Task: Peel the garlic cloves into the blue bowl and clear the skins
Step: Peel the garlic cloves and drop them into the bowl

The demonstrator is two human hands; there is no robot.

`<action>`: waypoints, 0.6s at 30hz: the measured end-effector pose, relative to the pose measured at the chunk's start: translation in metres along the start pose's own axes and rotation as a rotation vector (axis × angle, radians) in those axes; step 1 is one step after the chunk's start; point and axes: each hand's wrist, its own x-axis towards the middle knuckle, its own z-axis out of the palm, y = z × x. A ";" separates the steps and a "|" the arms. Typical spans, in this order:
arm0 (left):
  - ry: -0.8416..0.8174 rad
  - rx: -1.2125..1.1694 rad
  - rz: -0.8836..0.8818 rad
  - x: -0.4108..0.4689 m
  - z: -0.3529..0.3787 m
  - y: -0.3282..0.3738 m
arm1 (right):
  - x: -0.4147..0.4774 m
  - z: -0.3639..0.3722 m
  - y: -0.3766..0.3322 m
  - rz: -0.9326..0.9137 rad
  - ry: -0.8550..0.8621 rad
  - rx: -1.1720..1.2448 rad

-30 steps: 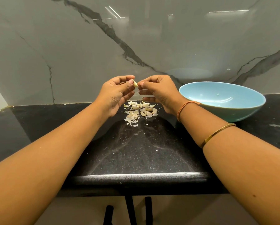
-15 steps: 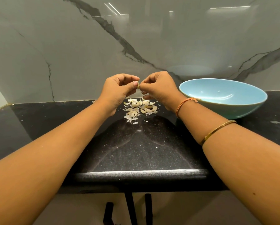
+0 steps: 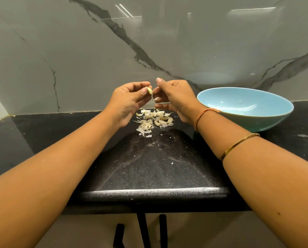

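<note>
Left of the blue bowl [image 3: 265, 122], the left hand [image 3: 130, 99] pinched a garlic clove [image 3: 149, 90]; the right hand [image 3: 174, 97] curled alongside, thumb raised.

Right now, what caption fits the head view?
Left hand pinches a garlic clove, right hand close beside, above a pile of garlic cloves and skins near the blue bowl.

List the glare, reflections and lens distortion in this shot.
Head view: ceiling-light streaks glare on the glossy marble wall, which also mirrors the blue bowl; a bright band lies along the counter at its front edge; the wide-angle lens swells the near forearms; the garlic clove looks sharp.
</note>
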 end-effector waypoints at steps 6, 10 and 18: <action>0.000 -0.088 -0.047 -0.001 0.001 0.001 | -0.001 0.000 0.003 -0.071 -0.009 -0.079; 0.032 -0.082 -0.031 -0.002 0.001 0.001 | -0.002 0.003 0.001 -0.070 -0.012 -0.073; 0.096 -0.091 -0.039 -0.001 -0.001 0.003 | 0.001 0.005 0.001 -0.018 0.037 -0.099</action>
